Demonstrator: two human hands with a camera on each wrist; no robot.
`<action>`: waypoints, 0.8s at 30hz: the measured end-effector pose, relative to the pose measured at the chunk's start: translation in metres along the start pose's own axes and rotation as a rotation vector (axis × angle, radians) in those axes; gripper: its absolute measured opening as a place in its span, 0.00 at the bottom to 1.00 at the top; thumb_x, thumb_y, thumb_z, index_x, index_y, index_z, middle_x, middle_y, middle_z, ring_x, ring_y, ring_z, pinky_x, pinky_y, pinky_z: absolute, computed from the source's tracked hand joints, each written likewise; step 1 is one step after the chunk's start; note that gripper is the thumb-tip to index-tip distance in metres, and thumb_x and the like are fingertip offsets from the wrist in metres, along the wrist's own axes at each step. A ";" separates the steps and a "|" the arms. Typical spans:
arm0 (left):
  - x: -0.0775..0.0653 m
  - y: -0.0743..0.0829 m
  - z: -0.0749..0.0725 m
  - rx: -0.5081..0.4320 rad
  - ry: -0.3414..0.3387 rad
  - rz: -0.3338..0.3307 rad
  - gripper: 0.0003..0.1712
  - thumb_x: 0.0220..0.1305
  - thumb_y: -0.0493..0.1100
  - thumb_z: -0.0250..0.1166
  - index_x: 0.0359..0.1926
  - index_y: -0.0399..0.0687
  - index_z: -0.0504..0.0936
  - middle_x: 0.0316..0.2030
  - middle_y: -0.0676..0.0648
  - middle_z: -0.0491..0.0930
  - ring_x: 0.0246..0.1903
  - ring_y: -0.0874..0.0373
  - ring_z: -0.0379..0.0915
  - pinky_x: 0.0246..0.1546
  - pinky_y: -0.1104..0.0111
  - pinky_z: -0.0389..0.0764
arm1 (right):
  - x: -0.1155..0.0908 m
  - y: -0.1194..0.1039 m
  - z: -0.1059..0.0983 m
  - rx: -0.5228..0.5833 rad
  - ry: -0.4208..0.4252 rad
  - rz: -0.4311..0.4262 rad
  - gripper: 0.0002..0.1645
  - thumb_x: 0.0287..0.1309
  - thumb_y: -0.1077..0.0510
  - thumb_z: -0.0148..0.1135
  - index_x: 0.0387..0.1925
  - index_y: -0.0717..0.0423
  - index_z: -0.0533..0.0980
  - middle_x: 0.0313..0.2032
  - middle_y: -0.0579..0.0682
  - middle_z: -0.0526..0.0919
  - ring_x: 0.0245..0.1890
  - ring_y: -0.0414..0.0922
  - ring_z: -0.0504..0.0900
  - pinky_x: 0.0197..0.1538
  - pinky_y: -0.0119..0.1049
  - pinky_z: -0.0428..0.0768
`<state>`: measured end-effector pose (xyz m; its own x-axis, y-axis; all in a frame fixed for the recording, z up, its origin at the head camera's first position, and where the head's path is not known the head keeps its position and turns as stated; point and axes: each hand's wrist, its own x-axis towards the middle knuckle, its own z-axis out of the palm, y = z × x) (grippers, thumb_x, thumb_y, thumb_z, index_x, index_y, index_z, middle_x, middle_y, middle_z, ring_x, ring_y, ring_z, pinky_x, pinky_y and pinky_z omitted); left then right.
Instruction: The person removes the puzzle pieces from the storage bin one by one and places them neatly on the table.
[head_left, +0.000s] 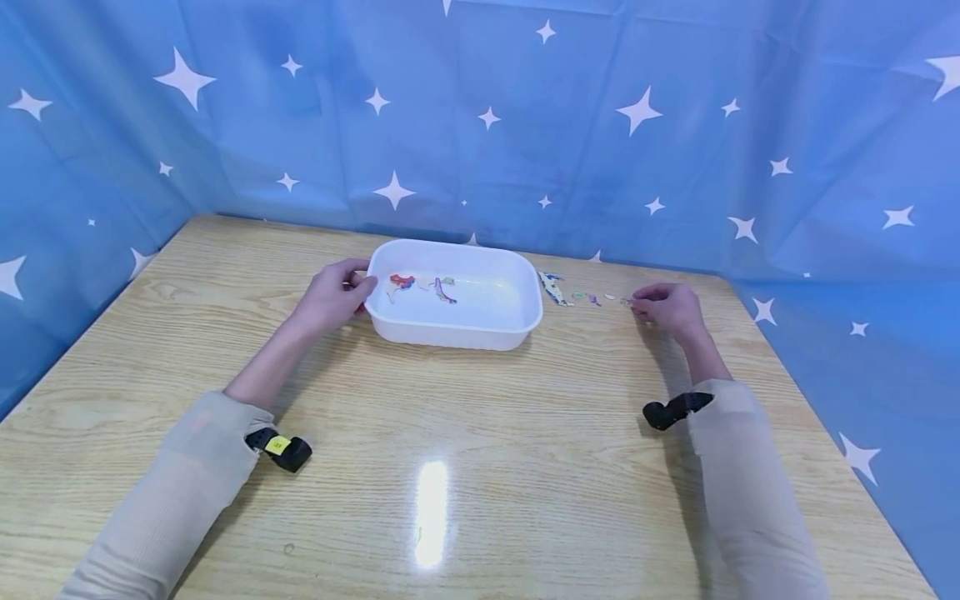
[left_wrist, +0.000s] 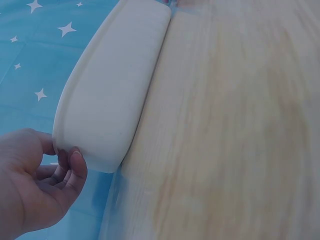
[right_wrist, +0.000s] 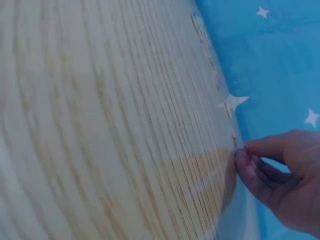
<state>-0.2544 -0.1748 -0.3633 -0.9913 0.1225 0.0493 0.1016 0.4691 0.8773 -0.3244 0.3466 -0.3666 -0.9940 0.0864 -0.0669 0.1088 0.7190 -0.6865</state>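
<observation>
Between both hands (head_left: 330, 298) (head_left: 670, 309) — white tub (head_left: 450, 333)

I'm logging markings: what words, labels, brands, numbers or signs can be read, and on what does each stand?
No word, brand or number can be read.
Yellow sticker on the left wrist's black camera: dark marks, too small to read.
Little pieces in and beside the white tub: too small to tell.
Blue cloth: white stars, no words.
</observation>
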 end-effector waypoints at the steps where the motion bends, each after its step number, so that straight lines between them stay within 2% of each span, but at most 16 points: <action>1: 0.000 0.000 0.000 0.001 0.000 0.001 0.27 0.78 0.42 0.54 0.71 0.33 0.67 0.37 0.40 0.73 0.35 0.43 0.76 0.30 0.68 0.78 | -0.001 -0.001 0.000 0.017 -0.003 -0.004 0.21 0.69 0.56 0.63 0.56 0.68 0.78 0.44 0.59 0.85 0.32 0.36 0.84 0.38 0.30 0.82; 5: -0.001 0.001 0.000 0.006 -0.002 -0.001 0.27 0.78 0.42 0.54 0.71 0.33 0.67 0.37 0.39 0.73 0.35 0.43 0.75 0.29 0.70 0.76 | -0.007 -0.009 0.003 0.054 0.000 -0.040 0.21 0.70 0.58 0.61 0.57 0.69 0.77 0.51 0.65 0.82 0.35 0.35 0.84 0.40 0.29 0.83; 10: -0.002 0.001 0.000 0.008 -0.004 -0.005 0.27 0.78 0.43 0.53 0.71 0.34 0.67 0.37 0.39 0.73 0.34 0.44 0.75 0.28 0.71 0.76 | -0.012 -0.024 0.007 0.056 0.019 -0.113 0.21 0.71 0.57 0.59 0.57 0.69 0.77 0.48 0.63 0.84 0.35 0.37 0.83 0.41 0.32 0.83; 14: -0.002 0.000 0.000 0.005 -0.005 -0.007 0.27 0.78 0.43 0.53 0.71 0.34 0.66 0.37 0.39 0.73 0.34 0.45 0.75 0.27 0.71 0.75 | -0.015 -0.038 0.010 0.102 0.015 -0.172 0.22 0.72 0.57 0.58 0.57 0.72 0.76 0.48 0.68 0.83 0.35 0.38 0.85 0.45 0.37 0.85; 20: -0.001 0.001 0.000 0.003 -0.004 -0.010 0.27 0.78 0.44 0.54 0.72 0.34 0.66 0.38 0.39 0.73 0.34 0.45 0.75 0.29 0.71 0.76 | -0.018 -0.057 0.017 0.132 -0.011 -0.245 0.24 0.73 0.56 0.57 0.58 0.72 0.76 0.52 0.72 0.80 0.34 0.35 0.85 0.44 0.36 0.85; 24: -0.002 0.002 -0.001 -0.003 -0.009 -0.016 0.28 0.78 0.43 0.53 0.72 0.34 0.66 0.38 0.38 0.73 0.35 0.45 0.74 0.28 0.71 0.76 | -0.019 -0.071 0.026 0.105 0.000 -0.294 0.22 0.72 0.55 0.59 0.55 0.69 0.79 0.49 0.69 0.82 0.37 0.42 0.86 0.43 0.35 0.84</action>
<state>-0.2524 -0.1747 -0.3613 -0.9919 0.1230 0.0309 0.0855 0.4688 0.8792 -0.3132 0.2765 -0.3353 -0.9827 -0.1149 0.1452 -0.1850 0.6383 -0.7472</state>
